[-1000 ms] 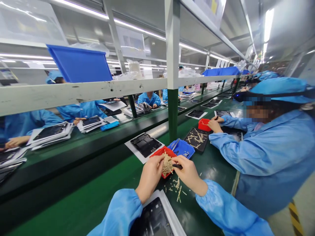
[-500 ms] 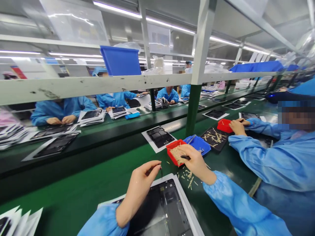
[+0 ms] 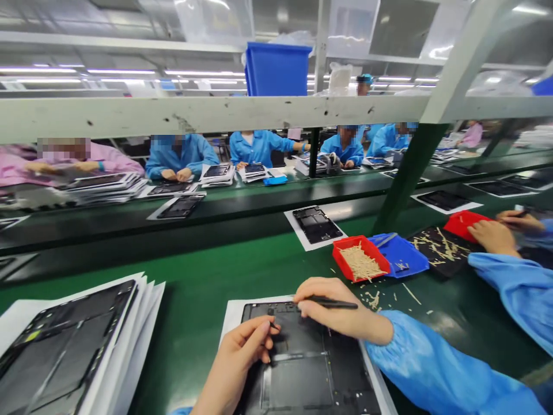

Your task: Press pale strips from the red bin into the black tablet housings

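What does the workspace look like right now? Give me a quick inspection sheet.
Surface: green bench, in good light.
Job's things: dark tablet panel on a white sheet; red tray of pale strips.
Clutter: loose pale strips beside the red tray.
Hands: left hand pinches a small dark item over the panel; right hand holds a black pen-like tool.
Cables: nothing seen.
Surroundings: stacked panels at left; a co-worker's hand at right; gowned workers across the line.
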The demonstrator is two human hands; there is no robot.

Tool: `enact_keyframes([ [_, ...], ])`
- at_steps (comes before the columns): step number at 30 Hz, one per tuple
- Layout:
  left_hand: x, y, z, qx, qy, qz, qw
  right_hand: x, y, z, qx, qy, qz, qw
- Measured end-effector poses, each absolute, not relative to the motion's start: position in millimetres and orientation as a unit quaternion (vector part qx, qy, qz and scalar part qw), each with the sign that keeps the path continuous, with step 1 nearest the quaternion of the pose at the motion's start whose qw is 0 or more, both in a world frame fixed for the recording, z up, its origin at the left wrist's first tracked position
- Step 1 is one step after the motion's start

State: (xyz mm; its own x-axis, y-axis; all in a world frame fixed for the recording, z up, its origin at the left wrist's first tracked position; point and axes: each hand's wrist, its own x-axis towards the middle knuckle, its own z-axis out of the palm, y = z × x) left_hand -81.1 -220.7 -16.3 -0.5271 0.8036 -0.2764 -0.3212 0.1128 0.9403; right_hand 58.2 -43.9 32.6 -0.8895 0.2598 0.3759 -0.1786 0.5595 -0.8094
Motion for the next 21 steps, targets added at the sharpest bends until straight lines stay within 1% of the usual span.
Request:
enact_keyframes([
  [3, -84, -225, -23, 0.196, 0.6, 0.648, 0.427, 42, -60, 23, 0.011, -0.863, 0.445, 0.239],
  [9, -85, -226, -31, 0.204, 0.6, 0.649, 0.421, 34, -70, 1, 0.02, -0.867, 0.433, 0.245],
  [15, -85, -227, -30, 0.205, 0.612, 0.637, 0.421, 31, -69, 0, 0.021, -0.874, 0.433, 0.221],
  [21, -85, -227, -31, 0.205, 0.615, 0.633, 0.423, 32, -69, 1, 0.013, -0.861, 0.47, 0.194],
])
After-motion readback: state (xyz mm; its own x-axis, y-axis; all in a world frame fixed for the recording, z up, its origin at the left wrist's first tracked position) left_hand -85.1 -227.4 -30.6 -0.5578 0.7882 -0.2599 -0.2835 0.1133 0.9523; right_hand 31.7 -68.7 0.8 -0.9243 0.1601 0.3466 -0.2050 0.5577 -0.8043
